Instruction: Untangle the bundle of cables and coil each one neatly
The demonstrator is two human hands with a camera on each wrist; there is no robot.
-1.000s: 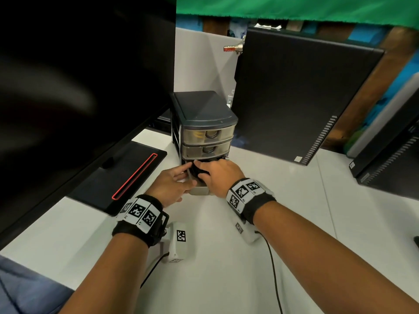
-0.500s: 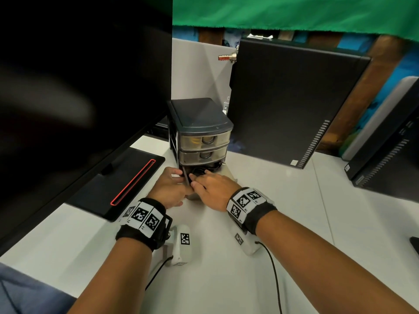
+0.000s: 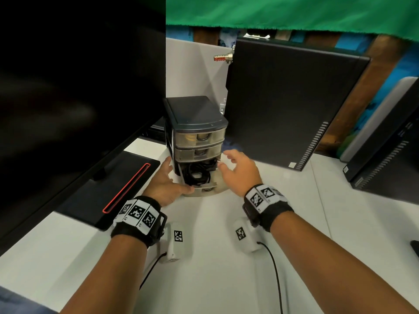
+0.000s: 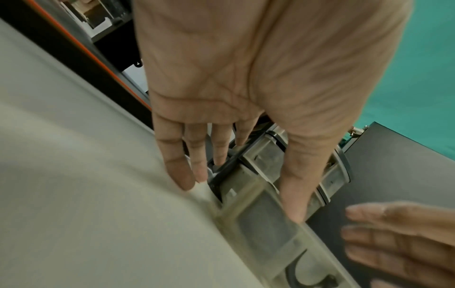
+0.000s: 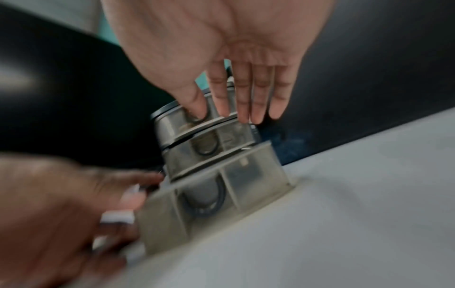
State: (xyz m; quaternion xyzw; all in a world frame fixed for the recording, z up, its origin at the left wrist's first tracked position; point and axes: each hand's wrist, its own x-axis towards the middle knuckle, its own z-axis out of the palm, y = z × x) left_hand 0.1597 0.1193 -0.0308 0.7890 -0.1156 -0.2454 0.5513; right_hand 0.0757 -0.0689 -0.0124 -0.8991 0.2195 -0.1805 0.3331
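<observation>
A small drawer unit [image 3: 195,114] with a dark lid stands on the white desk. Its bottom drawer [image 3: 205,189] is pulled out, and a tangle of black cables [image 3: 196,174] lies inside. My left hand [image 3: 169,181] lies flat against the drawer's left side with straight fingers, the thumb reaching along its front. In the left wrist view the left hand [image 4: 236,194] spans the translucent drawer [image 4: 261,233]. My right hand [image 3: 234,169] hovers open just right of the drawer and holds nothing. The right wrist view shows the right hand [image 5: 226,115] with spread fingers above the drawer [image 5: 248,183].
A large black monitor [image 3: 79,87] fills the left, its flat base [image 3: 95,200] with a red stripe beside my left hand. A black computer tower [image 3: 290,105] stands right behind the drawers, another dark case [image 3: 385,159] at far right. Bare white desk [image 3: 215,279] lies in front.
The bottom drawer has slid out toward me, baring the cables. Both hands left its front: the left went to the left side, the right let go and opened on the right.
</observation>
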